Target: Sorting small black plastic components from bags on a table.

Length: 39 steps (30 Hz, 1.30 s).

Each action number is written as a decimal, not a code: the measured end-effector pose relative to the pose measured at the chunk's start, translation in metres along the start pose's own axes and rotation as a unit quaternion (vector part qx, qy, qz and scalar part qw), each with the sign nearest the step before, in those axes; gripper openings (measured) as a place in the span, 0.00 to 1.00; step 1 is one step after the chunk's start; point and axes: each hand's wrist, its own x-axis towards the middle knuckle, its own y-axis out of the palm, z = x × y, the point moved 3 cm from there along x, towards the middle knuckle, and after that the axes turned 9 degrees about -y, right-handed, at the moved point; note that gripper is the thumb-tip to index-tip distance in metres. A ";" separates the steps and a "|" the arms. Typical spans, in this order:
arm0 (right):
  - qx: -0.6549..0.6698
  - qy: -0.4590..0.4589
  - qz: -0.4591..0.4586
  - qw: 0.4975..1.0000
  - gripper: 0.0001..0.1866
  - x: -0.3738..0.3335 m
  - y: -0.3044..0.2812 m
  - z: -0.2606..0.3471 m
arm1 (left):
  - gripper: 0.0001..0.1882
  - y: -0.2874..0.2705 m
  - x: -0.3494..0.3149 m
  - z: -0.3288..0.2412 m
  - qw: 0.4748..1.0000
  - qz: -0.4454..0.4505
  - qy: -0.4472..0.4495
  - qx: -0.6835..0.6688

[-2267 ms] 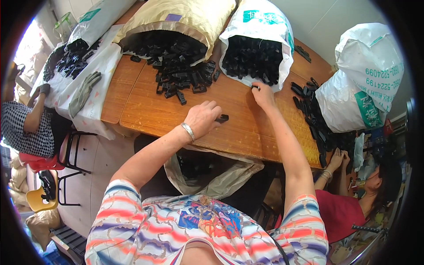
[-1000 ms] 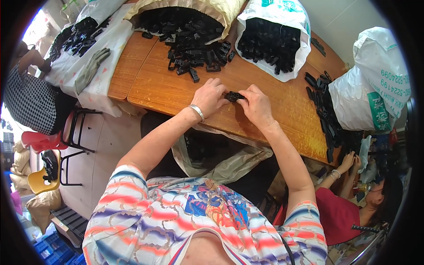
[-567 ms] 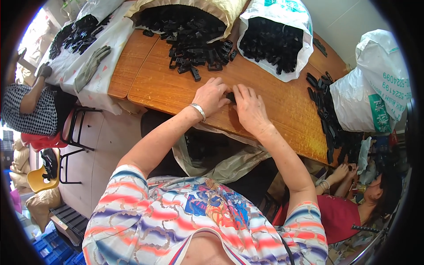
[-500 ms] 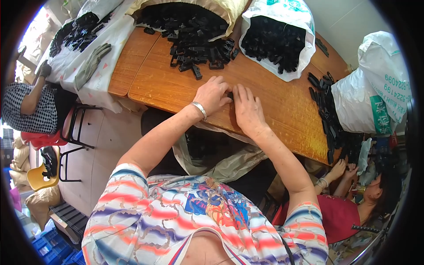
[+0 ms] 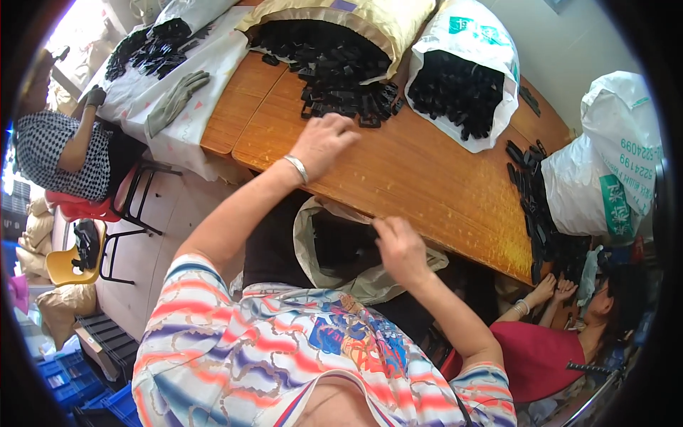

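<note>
My left hand (image 5: 326,146) is over the table, just on the near side of a heap of small black plastic parts (image 5: 341,99). Its fingers are loosely bent and apart, with nothing visible in them. Below the table's front edge, my right hand (image 5: 402,249) is above the right side of an open pale sack (image 5: 306,245) at my lap. That hand's fingers are slightly curled and apart; no part shows in them. Dark contents fill the sack's shaded mouth, too dim to make out singly.
The heap spills from a tan sack (image 5: 409,25) on the wooden table (image 5: 427,171). Beside it lies a white sack (image 5: 466,139) of black parts; another white sack (image 5: 594,164) stands right. Co-workers sit left and right. A grey glove (image 5: 178,103) lies on the left table's cover.
My hands were together at the table edge around a small dark piece. They have parted: the left toward the heap, the right down over the lap sack. The view has shifted slightly.
</note>
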 end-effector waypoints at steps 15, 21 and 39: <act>0.008 0.038 -0.116 0.993 0.08 0.065 -0.026 -0.137 | 0.21 0.028 0.037 -0.047 0.971 0.035 0.228 -0.067; -0.081 0.081 -0.124 0.986 0.09 0.131 -0.019 -0.213 | 0.19 0.027 0.023 -0.044 0.985 -0.024 -0.079 -0.150; 0.023 0.162 -0.039 0.986 0.14 0.105 -0.015 -0.190 | 0.16 0.041 0.009 -0.063 0.966 -0.015 -0.094 -0.242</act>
